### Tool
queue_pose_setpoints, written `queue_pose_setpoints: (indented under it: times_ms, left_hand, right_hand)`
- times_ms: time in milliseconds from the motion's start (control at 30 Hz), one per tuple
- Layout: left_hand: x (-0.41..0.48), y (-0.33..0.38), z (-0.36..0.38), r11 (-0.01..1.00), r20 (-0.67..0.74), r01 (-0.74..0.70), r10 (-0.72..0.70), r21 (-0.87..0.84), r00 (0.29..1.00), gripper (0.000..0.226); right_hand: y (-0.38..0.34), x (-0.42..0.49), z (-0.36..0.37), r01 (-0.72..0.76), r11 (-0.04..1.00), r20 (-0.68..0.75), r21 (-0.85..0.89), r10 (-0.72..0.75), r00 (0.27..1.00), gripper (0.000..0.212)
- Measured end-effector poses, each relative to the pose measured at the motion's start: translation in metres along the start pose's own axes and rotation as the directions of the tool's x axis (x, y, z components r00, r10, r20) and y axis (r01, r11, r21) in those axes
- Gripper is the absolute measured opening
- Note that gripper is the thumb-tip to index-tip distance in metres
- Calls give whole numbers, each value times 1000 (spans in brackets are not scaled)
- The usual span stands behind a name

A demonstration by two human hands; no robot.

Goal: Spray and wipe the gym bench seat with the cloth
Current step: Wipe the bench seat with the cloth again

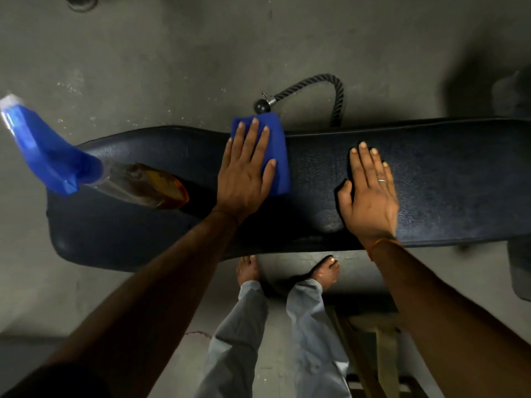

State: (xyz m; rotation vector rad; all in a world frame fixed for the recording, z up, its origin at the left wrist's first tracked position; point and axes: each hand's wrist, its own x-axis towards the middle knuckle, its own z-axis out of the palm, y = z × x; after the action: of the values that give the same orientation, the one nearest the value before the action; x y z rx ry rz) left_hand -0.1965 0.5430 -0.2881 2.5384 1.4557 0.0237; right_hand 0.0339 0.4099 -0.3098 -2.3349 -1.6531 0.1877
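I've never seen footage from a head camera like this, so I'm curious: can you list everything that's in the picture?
Bench seat: one, dark navy padded, running across the middle.
Cloth: one, blue, folded, on the bench's far edge under the left hand.
Spray bottle: one, clear with amber liquid and blue trigger head, standing on the bench's left end.
Rope handle: one, black with a ball end, on the floor beyond the bench.
Floor: grey concrete, all around.
Left hand: one, flat on the cloth.
Right hand: one, flat on the bare bench, ring on one finger.
Feet: two, bare, below the bench, grey trousers.
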Motion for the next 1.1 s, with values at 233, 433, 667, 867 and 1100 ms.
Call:
queue_pose_setpoints:
  times_ms: [233, 433, 667, 867, 1100]
  left_hand:
    - [-103, 18, 10, 1000, 26, -4, 5, -30, 1000, 63]
    - [-59, -20, 2, 996, -36, -87, 88, 20, 996, 61]
    - [-85, -21, 3, 997, -26, 63, -64, -40, 998, 62]
    - [-96, -41, -3, 998, 24, -58, 58, -27, 998, 63]
    - [-76, -32, 3, 994, 29, 89, -87, -60, 996, 64]
  right_hand:
    - [-17, -1, -2, -105, 993, 82, -60, 110, 991, 65]
    - [-93, -3, 25, -265, 962, 14, -69, 267, 964, 71]
    - [-91, -7, 29, -230, 970, -8, -83, 230, 973, 69]
    - [-92, -6, 28, -235, 969, -9, -69, 235, 972, 69]
    - [-92, -8, 30, -200, 979, -28, -33, 199, 980, 66]
